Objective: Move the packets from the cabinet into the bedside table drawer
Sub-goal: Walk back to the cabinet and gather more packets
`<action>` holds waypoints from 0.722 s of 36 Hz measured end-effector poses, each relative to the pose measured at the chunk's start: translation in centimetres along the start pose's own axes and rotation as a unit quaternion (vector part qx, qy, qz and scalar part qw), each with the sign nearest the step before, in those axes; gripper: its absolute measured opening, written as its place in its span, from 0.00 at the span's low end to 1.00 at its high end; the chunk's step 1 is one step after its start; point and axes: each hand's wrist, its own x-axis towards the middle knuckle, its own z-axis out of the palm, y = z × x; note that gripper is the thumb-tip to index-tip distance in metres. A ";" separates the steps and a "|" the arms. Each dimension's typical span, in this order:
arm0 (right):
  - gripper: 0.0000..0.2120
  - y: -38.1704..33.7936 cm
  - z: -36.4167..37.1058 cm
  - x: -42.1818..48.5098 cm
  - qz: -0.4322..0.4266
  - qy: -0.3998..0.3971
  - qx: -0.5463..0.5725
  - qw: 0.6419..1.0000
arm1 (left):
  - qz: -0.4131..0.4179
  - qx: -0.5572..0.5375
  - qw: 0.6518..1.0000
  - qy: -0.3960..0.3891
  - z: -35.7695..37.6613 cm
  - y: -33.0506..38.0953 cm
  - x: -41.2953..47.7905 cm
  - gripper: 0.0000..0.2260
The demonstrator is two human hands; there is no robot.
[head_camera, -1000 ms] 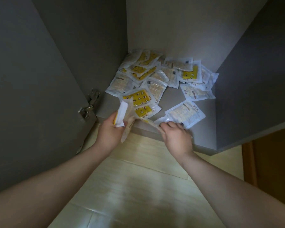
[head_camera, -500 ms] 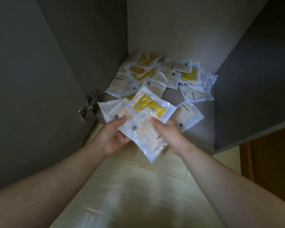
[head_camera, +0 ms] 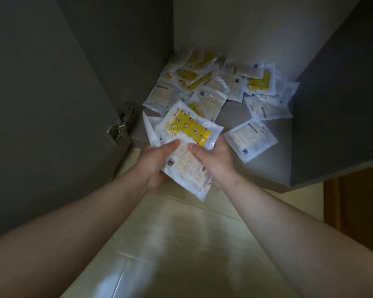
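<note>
Risk rn: fanned stack of packets [head_camera: 190,127] is slick film, one cld slip out btwn left hand [head_camera: 155,162] & right hand [head_camera: 215,162]. Both have fingers curled round it, just off the cabinet shelf [head_camera: 271,168] edge. Loose pile [head_camera: 211,100] lies further back on the shelf.

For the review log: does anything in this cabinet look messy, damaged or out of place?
Loose packets lie in a jumbled, overlapping heap on the cabinet floor, one lone packet apart near the front. The left hand and right hand grip an uneven bunch. No tears or spills show.
</note>
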 end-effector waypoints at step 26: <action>0.06 -24.9 1.3 -25.4 0.142 -0.125 -0.141 0.972 | -0.175 -0.058 0.970 0.156 1.7 17.0 -33.3 0.09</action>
